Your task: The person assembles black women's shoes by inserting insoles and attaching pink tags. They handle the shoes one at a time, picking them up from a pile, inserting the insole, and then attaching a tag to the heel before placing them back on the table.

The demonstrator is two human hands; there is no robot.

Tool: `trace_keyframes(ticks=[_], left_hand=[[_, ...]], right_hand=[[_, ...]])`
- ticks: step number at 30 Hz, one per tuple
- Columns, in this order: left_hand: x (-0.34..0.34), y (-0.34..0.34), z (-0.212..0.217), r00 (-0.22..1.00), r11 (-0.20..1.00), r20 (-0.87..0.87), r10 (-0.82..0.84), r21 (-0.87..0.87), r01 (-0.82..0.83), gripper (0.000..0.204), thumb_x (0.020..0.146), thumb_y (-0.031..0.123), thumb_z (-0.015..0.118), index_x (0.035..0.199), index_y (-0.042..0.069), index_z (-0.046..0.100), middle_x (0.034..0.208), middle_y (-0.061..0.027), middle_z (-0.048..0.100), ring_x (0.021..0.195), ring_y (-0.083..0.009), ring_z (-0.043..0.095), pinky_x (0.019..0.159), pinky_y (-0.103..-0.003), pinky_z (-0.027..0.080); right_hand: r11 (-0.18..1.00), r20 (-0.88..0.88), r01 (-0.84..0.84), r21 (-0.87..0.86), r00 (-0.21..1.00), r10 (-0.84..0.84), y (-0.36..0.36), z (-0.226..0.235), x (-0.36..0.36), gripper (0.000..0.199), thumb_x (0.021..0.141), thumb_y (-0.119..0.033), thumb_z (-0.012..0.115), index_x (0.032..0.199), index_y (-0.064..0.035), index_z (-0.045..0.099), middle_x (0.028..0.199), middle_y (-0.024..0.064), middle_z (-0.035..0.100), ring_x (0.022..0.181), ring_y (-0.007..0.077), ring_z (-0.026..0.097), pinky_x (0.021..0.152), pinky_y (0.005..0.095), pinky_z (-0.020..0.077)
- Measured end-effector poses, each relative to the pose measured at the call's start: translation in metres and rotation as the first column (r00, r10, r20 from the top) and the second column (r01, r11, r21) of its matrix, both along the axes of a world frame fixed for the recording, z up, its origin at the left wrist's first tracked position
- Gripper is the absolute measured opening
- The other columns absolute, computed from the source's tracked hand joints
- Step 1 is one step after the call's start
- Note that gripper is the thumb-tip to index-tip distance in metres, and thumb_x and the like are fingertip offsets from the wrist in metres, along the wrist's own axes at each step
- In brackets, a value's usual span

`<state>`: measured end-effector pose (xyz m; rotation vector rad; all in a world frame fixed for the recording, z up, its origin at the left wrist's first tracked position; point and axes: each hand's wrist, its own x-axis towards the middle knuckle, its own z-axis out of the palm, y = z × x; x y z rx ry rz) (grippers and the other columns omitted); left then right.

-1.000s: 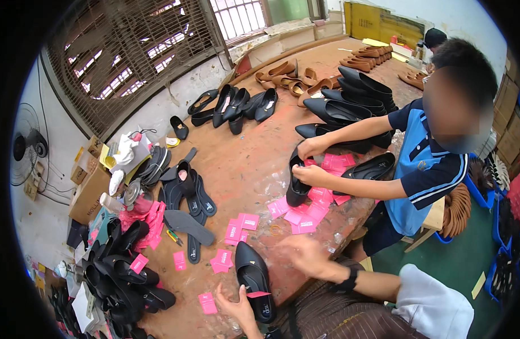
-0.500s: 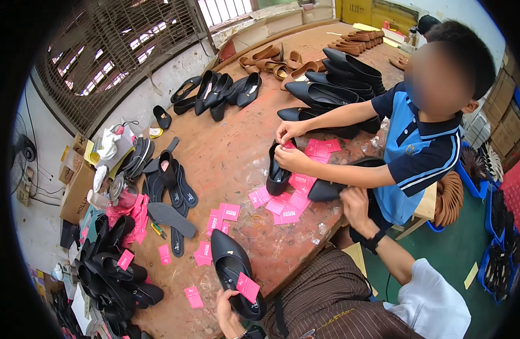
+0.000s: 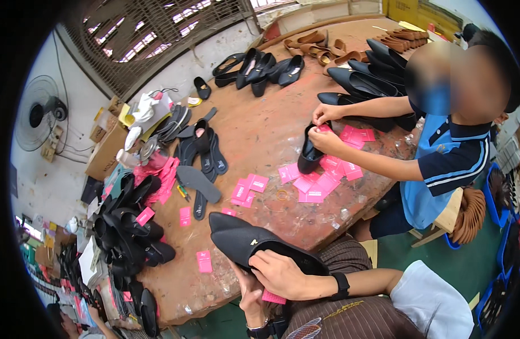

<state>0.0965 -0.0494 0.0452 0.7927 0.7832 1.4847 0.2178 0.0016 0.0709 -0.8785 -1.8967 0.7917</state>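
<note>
Workbench (image 3: 254, 138) with a scuffed reddish-brown top stretched before you, strewn with pink cards (image 3: 204, 261), toward a mesh-covered window (image 3: 141, 39). Above its near edge, you held a pair of black pointed-toe shoes (image 3: 233, 230): your right hand (image 3: 288, 276) was curled over an opening's rim, while your left hand (image 3: 252, 300) was partly closed beneath, its fingers partly hidden. A fan (image 3: 40, 113) stood by the white wall (image 3: 51, 186) at left; green floor (image 3: 390, 265) showed at right, below a co-worker (image 3: 435, 164) handling another black shoe (image 3: 310, 161).

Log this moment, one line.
left hand: beneath black shoes | right hand: gripping black shoes | pink card: below right hand | co-worker's hands: at another black shoe
</note>
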Motion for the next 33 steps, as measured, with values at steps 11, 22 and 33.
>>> trace_keyframes(ticks=[11,22,33], left_hand=[[-0.041,-0.034,-0.089,0.929,0.848,-0.179,0.324,-0.380,-0.369,0.065,0.069,-0.004,0.076,0.128,0.000,0.048,0.115,-0.0104,0.060,0.100,-0.0204,0.062,0.088,-0.034,0.052],[-0.377,-0.009,0.186,0.148,0.796,-0.888,0.436,0.304,-0.523,0.022,0.091,0.013,0.054,0.109,0.002,0.062,0.102,-0.0074,0.061,0.086,-0.0147,0.059,0.076,-0.028,0.049],[-0.624,0.205,0.065,-0.284,0.574,-0.956,-0.077,0.191,-0.797,0.048,0.087,0.011,0.063,0.132,-0.001,0.051,0.112,-0.0117,0.062,0.094,-0.0203,0.060,0.084,-0.032,0.049]], right_hand=[[0.667,-0.244,-0.678,-0.310,0.735,0.633,0.017,0.043,0.018,0.032,0.098,-0.022,0.056,0.121,-0.0017,0.064,0.105,0.0188,0.071,0.098,0.0337,0.069,0.084,0.0376,0.0542],[0.906,0.453,0.363,0.216,0.785,-0.423,0.067,-0.106,0.082,0.034,0.080,-0.008,0.067,0.114,-0.0043,0.064,0.122,0.0167,0.059,0.124,0.0416,0.048,0.110,0.0567,0.0315],[0.901,0.562,0.287,0.326,0.707,-0.429,0.079,-0.086,0.082,0.030,0.081,-0.012,0.063,0.110,-0.0053,0.065,0.114,0.0134,0.063,0.107,0.0322,0.060,0.101,0.0493,0.0442]])
